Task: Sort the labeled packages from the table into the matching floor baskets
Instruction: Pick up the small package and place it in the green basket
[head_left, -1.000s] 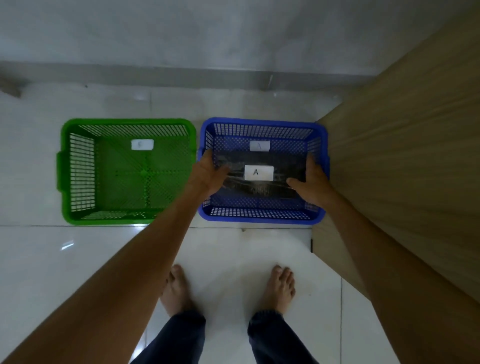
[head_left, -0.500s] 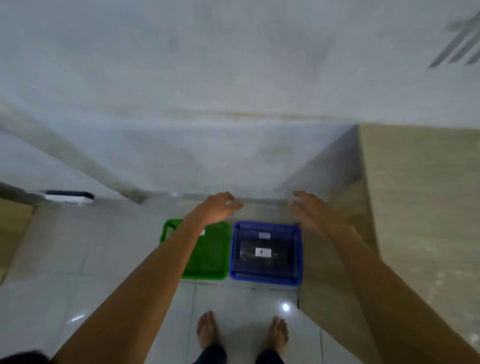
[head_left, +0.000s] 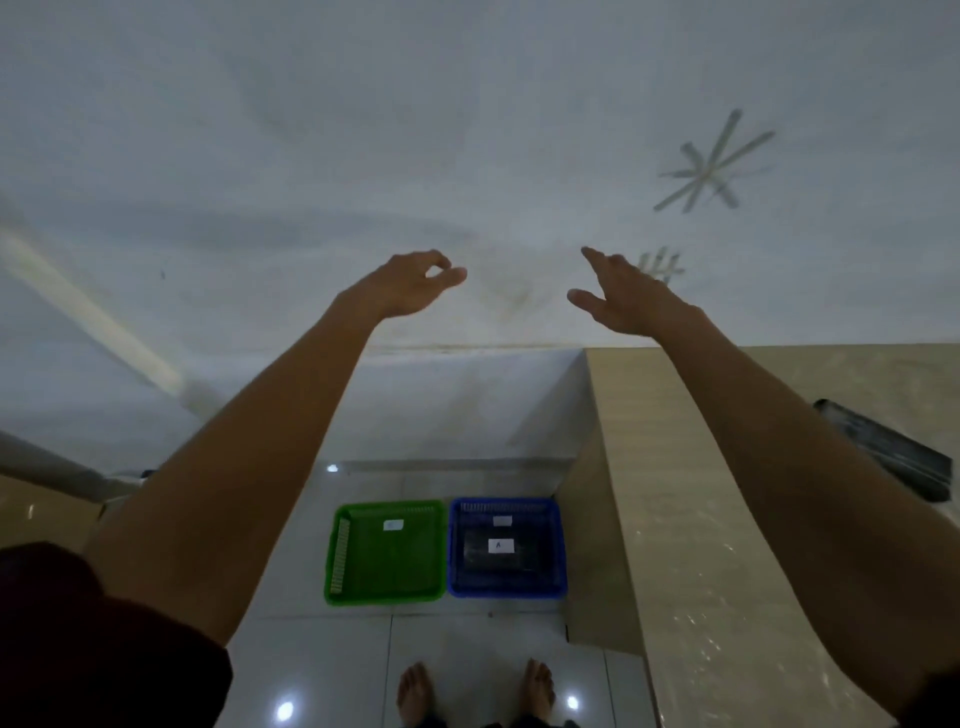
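Both hands are raised in front of the wall and hold nothing: the left hand (head_left: 410, 283) has its fingers loosely curled, thumb and forefinger nearly meeting, and the right hand (head_left: 631, 299) is spread with fingers extended. The black package (head_left: 496, 552) with the white "A" label lies far below them, well apart from either hand, flat on the bottom of the blue basket (head_left: 558, 545) on the tiled floor.

One second ago both hands gripped that package at its ends inside the blue basket; half a second ago they had let go and were hovering above the baskets; now they are lifted higher still and the view has tilted up to take in more wall.

The blue basket carries a small white tag on its far wall. Just to its left, touching or nearly so, the green basket (head_left: 335, 551) shows only a white tag inside. The wooden table (head_left: 670, 519) stands right of the blue basket, with another dark wrapped package (head_left: 888, 452) on its top at the right.
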